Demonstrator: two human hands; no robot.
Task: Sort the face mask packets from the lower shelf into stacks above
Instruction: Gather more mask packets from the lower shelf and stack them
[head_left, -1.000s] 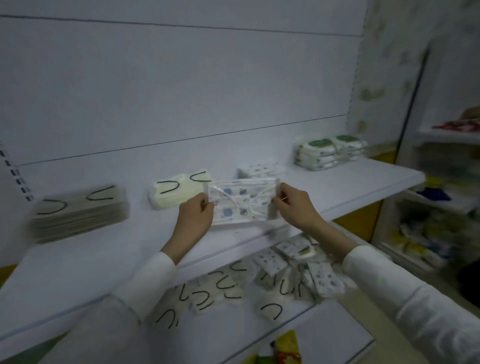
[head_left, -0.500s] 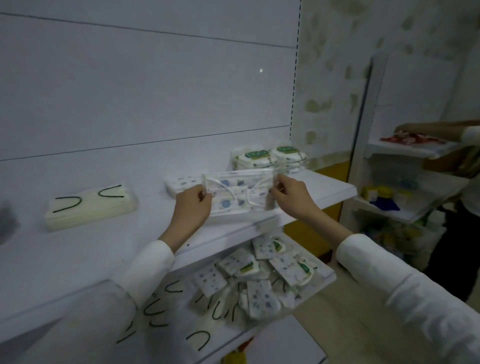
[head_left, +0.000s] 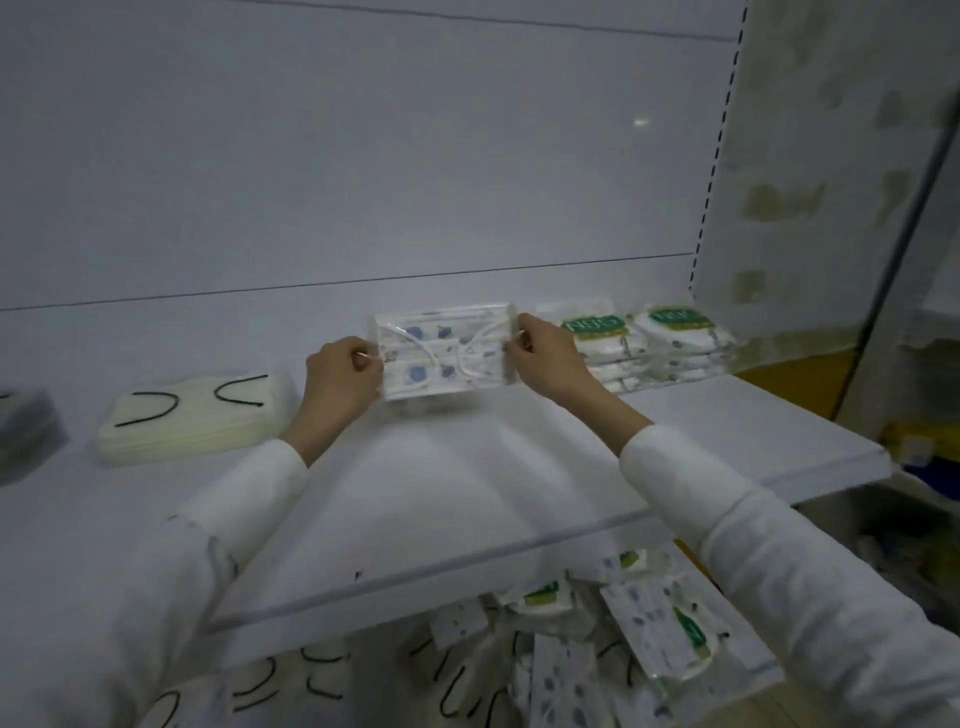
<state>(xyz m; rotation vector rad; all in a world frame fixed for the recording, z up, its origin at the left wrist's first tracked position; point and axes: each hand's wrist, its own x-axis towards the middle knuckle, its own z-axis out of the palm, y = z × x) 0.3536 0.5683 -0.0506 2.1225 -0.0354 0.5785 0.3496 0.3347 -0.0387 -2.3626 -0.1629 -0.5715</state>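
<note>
Face mask packet (head_left: 444, 356), clear wrap, white mask with blue printed spots and white ear loops: held lengthwise between both hands at the back of the upper shelf (head_left: 467, 493), close to the rear panel. Whether its underside touches the shelf or another packet cannot be told.

Left hand (head_left: 340, 379): fingers curled, pinching the packet's left short edge. White sleeve to the wrist.

Right hand (head_left: 545, 358): fingers curled, pinching the right short edge. White sleeve likewise.

Cream mask stack (head_left: 192, 421), black ear loops on top: flat on the upper shelf, just beside the left hand on its outer side, apart from the held packet.

Grey stack (head_left: 26, 431): far left edge of the same shelf, blurred.

Green-labelled stacks (head_left: 680, 338), two side by side: upper shelf, just behind the right hand, reaching to the right upright.

Loose packets (head_left: 571, 649), a mix of blue-spotted, green-labelled and black-looped kinds: jumbled and overlapping on the lower shelf (head_left: 758, 670), below the forearms and well apart from the held packet.
</note>
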